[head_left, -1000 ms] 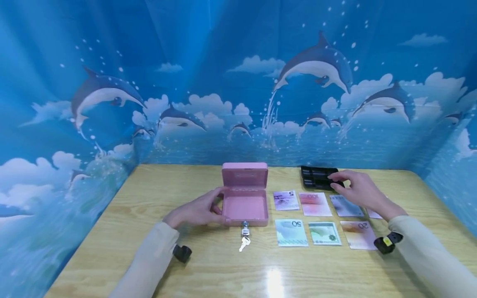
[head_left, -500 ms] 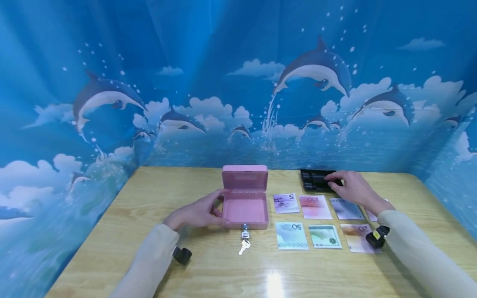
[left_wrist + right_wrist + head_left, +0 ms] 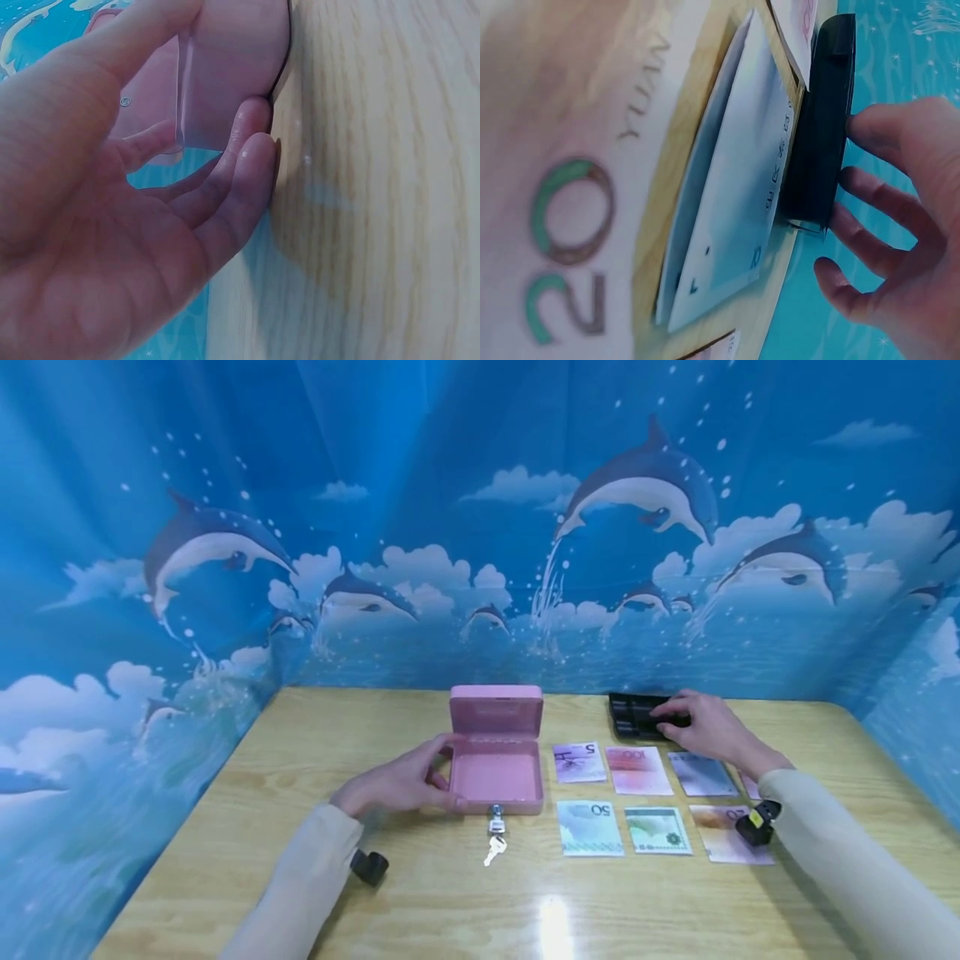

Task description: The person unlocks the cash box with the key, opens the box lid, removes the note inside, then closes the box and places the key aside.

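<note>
A pink cash box (image 3: 498, 772) stands with its lid raised. My left hand (image 3: 405, 781) grips its left side, thumb at the front corner and fingertips toward the back. The left wrist view shows bent fingers (image 3: 251, 161) against the box wall (image 3: 232, 67), low by the table. A padlock (image 3: 497, 821) with keys (image 3: 495, 850) hangs at the box's front. My right hand (image 3: 705, 727) reaches over a black compartment tray (image 3: 632, 717), thumb and fingers bent and apart. In the right wrist view its fingertips (image 3: 847, 176) meet the tray's upper edge.
Banknotes lie in two rows right of the box, among them a purple 5 note (image 3: 579, 763), a red 100 note (image 3: 637, 770) and a blue-green 50 note (image 3: 590, 829). The right forearm crosses over the 20 note (image 3: 720, 839). A dolphin-print curtain (image 3: 420, 568) hangs behind the table.
My right hand has shifted slightly left and further over the black tray. My left hand keeps its grip on the cash box, which has not moved.
</note>
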Action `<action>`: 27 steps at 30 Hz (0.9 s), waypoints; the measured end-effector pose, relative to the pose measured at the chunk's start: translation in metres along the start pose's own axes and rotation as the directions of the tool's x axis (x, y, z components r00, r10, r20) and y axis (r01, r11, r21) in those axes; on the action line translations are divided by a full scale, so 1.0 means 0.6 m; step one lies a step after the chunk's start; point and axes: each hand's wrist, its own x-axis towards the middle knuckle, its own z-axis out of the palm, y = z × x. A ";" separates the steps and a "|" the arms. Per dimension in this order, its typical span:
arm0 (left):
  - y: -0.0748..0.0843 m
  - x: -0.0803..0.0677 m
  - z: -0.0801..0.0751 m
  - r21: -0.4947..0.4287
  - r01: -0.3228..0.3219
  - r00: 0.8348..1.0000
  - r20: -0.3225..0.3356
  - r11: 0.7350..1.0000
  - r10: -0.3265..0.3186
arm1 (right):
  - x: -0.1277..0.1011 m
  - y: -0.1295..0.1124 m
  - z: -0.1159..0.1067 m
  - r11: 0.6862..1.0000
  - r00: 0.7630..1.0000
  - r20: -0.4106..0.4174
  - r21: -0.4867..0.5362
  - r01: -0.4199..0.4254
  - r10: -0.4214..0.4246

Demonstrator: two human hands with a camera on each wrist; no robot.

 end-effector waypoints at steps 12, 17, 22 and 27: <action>-0.002 0.000 0.001 -0.001 -0.010 1.000 0.004 1.000 0.010 | 0.019 0.009 0.008 0.996 0.993 0.099 0.061 -0.064 0.058; -0.004 0.000 0.000 0.004 -0.016 1.000 -0.003 1.000 0.016 | 0.022 0.010 0.011 0.997 0.997 0.070 0.055 -0.048 0.044; -0.006 0.001 0.001 0.006 -0.020 1.000 -0.005 1.000 0.020 | 0.020 0.004 0.012 0.998 0.998 0.054 0.058 -0.034 0.031; -0.004 0.001 0.001 0.006 -0.016 1.000 -0.009 1.000 0.016 | 0.019 0.004 0.012 0.998 0.999 0.047 0.064 -0.015 0.012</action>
